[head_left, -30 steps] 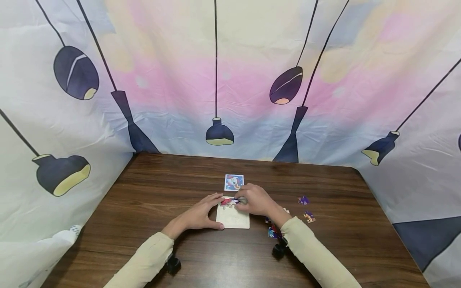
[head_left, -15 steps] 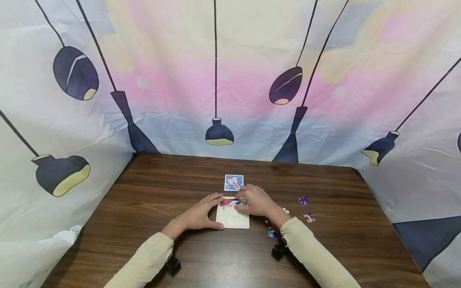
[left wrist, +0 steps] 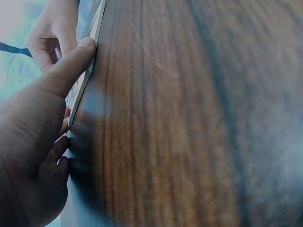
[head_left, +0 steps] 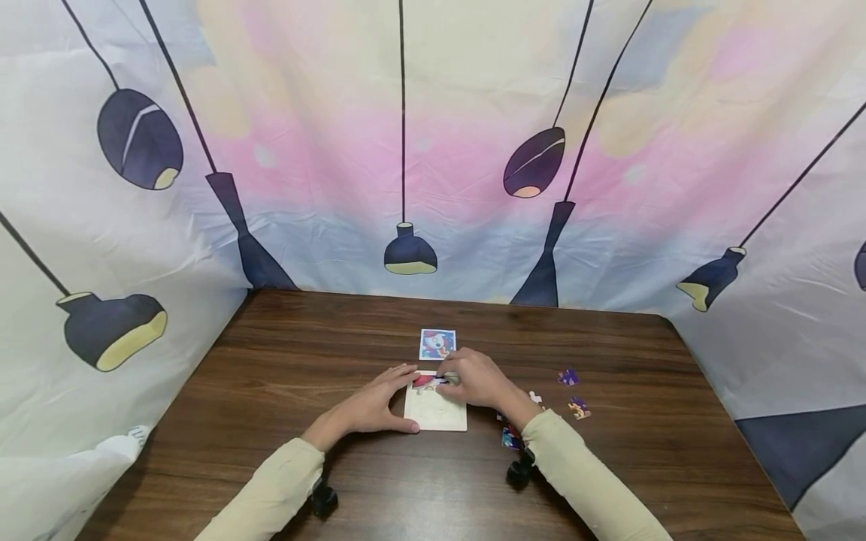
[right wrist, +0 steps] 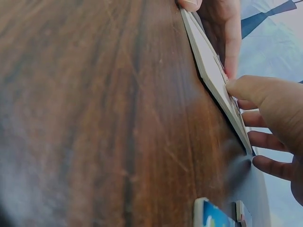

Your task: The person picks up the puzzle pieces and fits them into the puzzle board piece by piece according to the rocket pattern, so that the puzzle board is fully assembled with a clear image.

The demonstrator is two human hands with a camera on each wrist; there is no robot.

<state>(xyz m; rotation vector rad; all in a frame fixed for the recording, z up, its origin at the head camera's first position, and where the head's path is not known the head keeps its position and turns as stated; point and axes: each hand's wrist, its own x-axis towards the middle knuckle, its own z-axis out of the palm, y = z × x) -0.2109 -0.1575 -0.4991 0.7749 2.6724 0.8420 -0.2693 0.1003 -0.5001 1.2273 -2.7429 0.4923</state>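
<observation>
A pale square puzzle board [head_left: 436,412] lies on the table, with red and white picture pieces [head_left: 425,382] along its far edge. The left hand [head_left: 374,402] rests against the board's left side, thumb at the near left corner and fingers spread to the far left corner. Over the board's far right part, the right hand [head_left: 476,379] has thumb and bent fingers on a purple-and-white piece, mostly hidden under them. In the right wrist view, the thumb of the right hand [right wrist: 274,111] touches the board's top [right wrist: 208,66], its other fingers beyond.
A small picture card [head_left: 437,344] lies just beyond the board. Loose puzzle pieces are to the right: a purple one [head_left: 568,377], an orange-and-purple one [head_left: 579,408], and a blue one [head_left: 510,438] near the right wrist. A printed cloth [head_left: 325,188] hangs behind the table.
Both hands keep nearly the same places on the board. The right fingers have shifted only slightly over the piece.
</observation>
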